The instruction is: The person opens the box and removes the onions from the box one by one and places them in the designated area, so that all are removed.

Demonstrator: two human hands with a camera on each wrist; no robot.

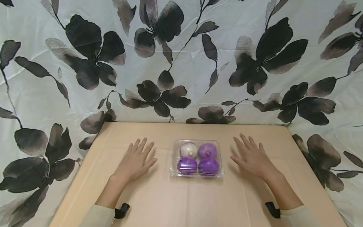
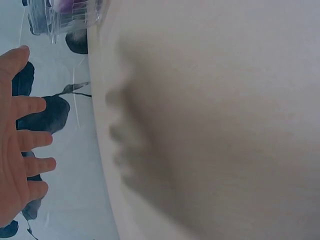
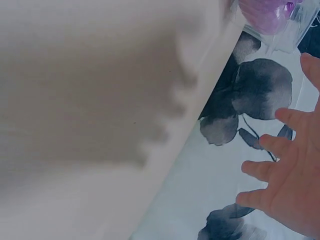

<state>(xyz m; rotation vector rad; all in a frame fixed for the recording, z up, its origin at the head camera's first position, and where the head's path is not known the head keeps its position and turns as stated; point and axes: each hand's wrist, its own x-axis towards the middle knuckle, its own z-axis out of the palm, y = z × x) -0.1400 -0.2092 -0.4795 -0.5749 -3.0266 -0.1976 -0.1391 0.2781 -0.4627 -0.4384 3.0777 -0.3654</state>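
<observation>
Left of the clear plastic box (image 1: 174,159), the left hand (image 1: 134,163) was spread, holding nothing. The box, with no legible writing, sat on the desk (image 1: 198,201) holding four round items (image 1: 207,151). Right of it, the right hand (image 1: 254,160) was spread and empty too; handling seemed unbegun, and grasping called for reaching inward.

No text, label, brand, number or sign is readable: none on the clear box (image 1: 174,159) between the left grip (image 1: 136,161) and right grip (image 1: 253,159), the purple and white round items (image 1: 207,150) inside, the surface (image 1: 195,205) below, or the flowered cloth (image 1: 181,71) beyond.
</observation>
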